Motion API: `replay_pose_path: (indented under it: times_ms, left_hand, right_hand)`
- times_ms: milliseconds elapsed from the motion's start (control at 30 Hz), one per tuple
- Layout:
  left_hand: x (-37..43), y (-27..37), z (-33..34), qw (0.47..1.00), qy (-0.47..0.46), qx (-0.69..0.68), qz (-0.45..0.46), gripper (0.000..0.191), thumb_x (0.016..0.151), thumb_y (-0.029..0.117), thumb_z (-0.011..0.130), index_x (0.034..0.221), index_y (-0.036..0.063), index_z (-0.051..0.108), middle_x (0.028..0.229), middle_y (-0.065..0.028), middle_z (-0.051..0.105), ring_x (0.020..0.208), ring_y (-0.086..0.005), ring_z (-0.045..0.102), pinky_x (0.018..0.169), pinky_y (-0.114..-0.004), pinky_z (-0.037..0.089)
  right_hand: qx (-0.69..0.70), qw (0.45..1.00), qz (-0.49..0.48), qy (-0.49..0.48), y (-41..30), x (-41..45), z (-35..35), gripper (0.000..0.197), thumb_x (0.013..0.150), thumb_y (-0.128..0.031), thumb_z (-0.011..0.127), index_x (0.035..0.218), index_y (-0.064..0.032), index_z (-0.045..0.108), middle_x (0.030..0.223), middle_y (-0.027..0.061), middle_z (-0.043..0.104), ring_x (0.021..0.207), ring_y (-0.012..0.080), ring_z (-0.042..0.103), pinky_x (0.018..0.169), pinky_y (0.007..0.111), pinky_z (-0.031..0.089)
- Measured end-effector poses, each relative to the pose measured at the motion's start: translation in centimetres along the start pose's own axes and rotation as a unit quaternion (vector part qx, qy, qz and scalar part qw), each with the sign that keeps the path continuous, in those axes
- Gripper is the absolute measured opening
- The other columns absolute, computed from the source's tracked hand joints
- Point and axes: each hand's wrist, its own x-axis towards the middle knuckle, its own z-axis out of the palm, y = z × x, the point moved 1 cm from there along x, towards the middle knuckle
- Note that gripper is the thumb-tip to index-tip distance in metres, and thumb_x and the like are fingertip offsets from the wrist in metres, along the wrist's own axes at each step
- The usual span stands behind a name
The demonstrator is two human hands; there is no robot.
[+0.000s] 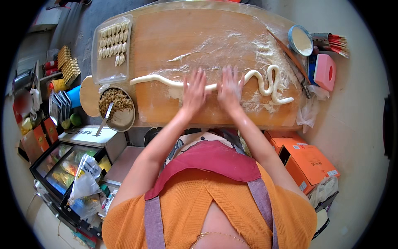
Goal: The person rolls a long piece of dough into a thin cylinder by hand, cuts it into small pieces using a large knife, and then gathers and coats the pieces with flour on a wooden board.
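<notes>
A long white dough rope (161, 80) stretches across the floured wooden board (186, 34), its right part bent into loops. My left hand (194, 93) lies palm down over the rope's middle, fingers extended. Beside it, my right hand (229, 90) rests flat on the rope too, blurred at the fingers. A short length of dough shows between the two hands; the parts under the palms are hidden. Loose flour (264, 49) is scattered mostly over the board's right side. A tiny dough strip (213, 68) lies just beyond my hands.
At the left stand a clear plastic tray (107, 71) with rows of dumplings (113, 40) and a bowl of filling (115, 98) holding a spoon (107, 114). A wooden stick (289, 54), a flour bowl (300, 40) and a pink box (325, 72) line the right edge. Orange cartons (311, 162) stand below.
</notes>
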Motion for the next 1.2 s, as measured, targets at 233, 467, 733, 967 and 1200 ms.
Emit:
replay_pose_path:
  times_ms: [233,467,733,967,1200]
  left_hand:
    - [5.8,-6.0,-1.0,0.999,0.041,0.027,0.001,0.070,0.100,0.045,0.056,0.155,0.0037,0.041,0.167,-0.0186,0.031,0.156,-0.0373,0.025,0.125,-0.062,0.015]
    - [-3.0,-6.2,-2.1,0.999,-0.021,0.009,0.032,0.081,0.095,0.047,0.064,0.159,0.0077,0.035,0.166,-0.0141,0.034,0.157,-0.0326,0.025,0.127,-0.057,0.008]
    - [-4.3,-12.8,-6.8,0.997,0.051,-0.024,-0.049,0.053,0.094,0.034,0.072,0.141,0.0134,0.058,0.155,-0.0118,0.050,0.148,-0.0277,0.040,0.127,-0.055,0.015]
    - [2.6,-11.7,-5.1,0.983,0.162,-0.077,-0.031,0.024,0.082,0.004,0.074,0.103,0.0105,0.066,0.096,-0.0075,0.064,0.100,-0.0308,0.060,0.094,-0.046,0.041]
    - [13.7,4.8,-1.0,0.968,0.155,-0.153,0.126,0.048,0.076,0.007,0.075,0.122,0.0031,0.061,0.115,-0.0196,0.064,0.107,-0.0405,0.060,0.092,-0.050,0.048]
  right_hand:
    - [-0.038,0.996,-0.050,0.068,3.3,7.8,-0.3,0.061,0.103,-0.034,0.050,0.156,-0.0058,0.042,0.160,0.0203,0.043,0.153,0.0409,0.030,0.125,0.059,0.016]
    - [-0.062,0.997,-0.029,-0.043,2.5,1.1,-3.0,0.064,0.101,-0.034,0.052,0.156,-0.0049,0.040,0.163,0.0241,0.034,0.155,0.0438,0.023,0.126,0.060,0.010]
    - [0.063,0.991,-0.114,-0.007,2.4,1.1,-2.2,0.053,0.096,-0.018,0.065,0.146,-0.0080,0.050,0.158,0.0200,0.043,0.153,0.0372,0.031,0.126,0.053,0.022]
    - [0.113,0.987,-0.061,0.098,8.9,-1.6,-5.5,0.042,0.095,-0.012,0.064,0.137,-0.0057,0.056,0.146,0.0200,0.051,0.140,0.0389,0.045,0.119,0.053,0.032]
    - [0.036,0.854,0.421,0.304,20.9,-8.4,-3.1,0.057,0.102,-0.019,0.054,0.151,0.0061,0.038,0.158,0.0392,0.026,0.150,0.0493,0.025,0.123,0.057,0.022]
